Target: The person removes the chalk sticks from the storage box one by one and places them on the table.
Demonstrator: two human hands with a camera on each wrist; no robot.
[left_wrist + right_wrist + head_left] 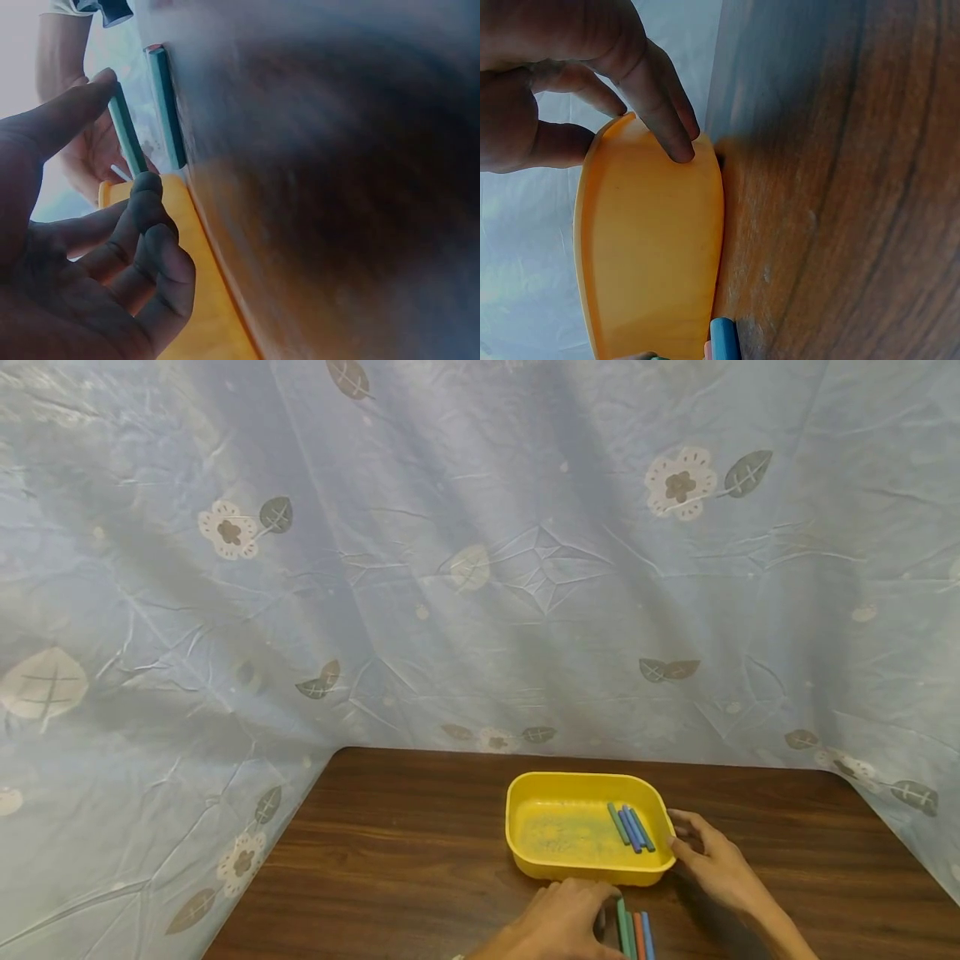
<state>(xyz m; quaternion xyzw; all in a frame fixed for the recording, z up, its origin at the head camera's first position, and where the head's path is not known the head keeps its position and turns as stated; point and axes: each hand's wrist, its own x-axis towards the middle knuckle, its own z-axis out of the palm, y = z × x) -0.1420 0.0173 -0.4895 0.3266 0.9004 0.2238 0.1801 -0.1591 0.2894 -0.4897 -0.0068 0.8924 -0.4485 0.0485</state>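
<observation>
With four sticks (pixel 628 832) already in the yellow tray (pixel 585 873) the right hand (pixel 711 865) grips, the left hand (pixel 564 922) pinches a green stick (pixel 129 131), other sticks (pixel 639 935) lying outside beside that pinch.

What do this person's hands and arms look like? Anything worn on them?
Both the left hand and right hand are ungloved. In the left wrist view, the right forearm wears a pale band or cuff, with a dark device beside it; the frame cuts both off.

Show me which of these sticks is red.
The red stick lies on the table between a green stick and a blue stick; every other visible stick is green or blue.
</observation>
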